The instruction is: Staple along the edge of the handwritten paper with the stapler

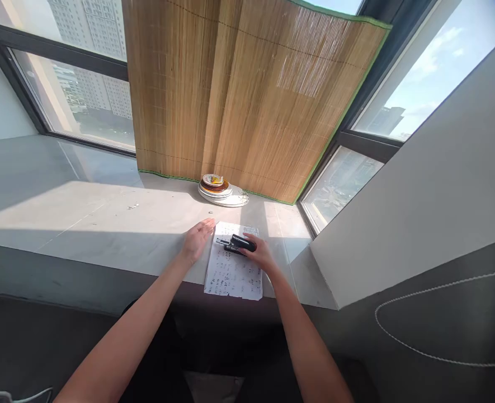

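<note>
Sheets of paper (234,277) covered in handwriting lie on the pale stone sill, their lower edge reaching the sill's front edge. My right hand (259,253) is closed around a black stapler (243,243), held over the upper part of the paper with its narrow end toward the left. My left hand (197,240) rests at the paper's upper left edge, fingers extended and holding nothing.
A stack of round plates or lids (216,193) stands at the back of the sill (104,207), below a bamboo blind (230,101). Small white crumbs lie to the left. A slanted wall (406,196) bounds the right side, with a looped cord (440,286) beside it.
</note>
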Tool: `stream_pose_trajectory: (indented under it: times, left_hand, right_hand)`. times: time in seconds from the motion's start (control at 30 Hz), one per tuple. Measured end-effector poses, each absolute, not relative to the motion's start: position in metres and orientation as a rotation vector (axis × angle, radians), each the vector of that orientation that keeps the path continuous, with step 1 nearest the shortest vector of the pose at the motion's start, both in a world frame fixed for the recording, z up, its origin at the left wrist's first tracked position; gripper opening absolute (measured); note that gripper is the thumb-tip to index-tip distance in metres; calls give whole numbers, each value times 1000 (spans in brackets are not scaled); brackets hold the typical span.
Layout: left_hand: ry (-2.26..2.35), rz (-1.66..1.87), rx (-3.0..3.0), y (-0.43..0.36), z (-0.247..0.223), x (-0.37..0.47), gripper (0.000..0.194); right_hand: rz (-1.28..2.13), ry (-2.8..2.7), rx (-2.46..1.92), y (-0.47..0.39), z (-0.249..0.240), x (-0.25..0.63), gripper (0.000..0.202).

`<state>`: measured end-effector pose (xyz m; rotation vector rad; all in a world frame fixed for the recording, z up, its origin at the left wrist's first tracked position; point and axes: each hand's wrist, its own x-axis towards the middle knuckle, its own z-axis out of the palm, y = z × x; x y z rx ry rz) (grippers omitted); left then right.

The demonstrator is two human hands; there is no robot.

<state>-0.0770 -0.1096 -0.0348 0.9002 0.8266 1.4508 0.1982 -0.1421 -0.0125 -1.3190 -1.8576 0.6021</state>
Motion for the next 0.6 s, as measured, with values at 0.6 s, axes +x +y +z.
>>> stream_pose_trajectory:
  times: [0.6]
  left_hand:
    - [527,1162,334,-113,-25,-76,37]
  right_hand:
    - [-525,-2147,-952,-162,-3,139,45]
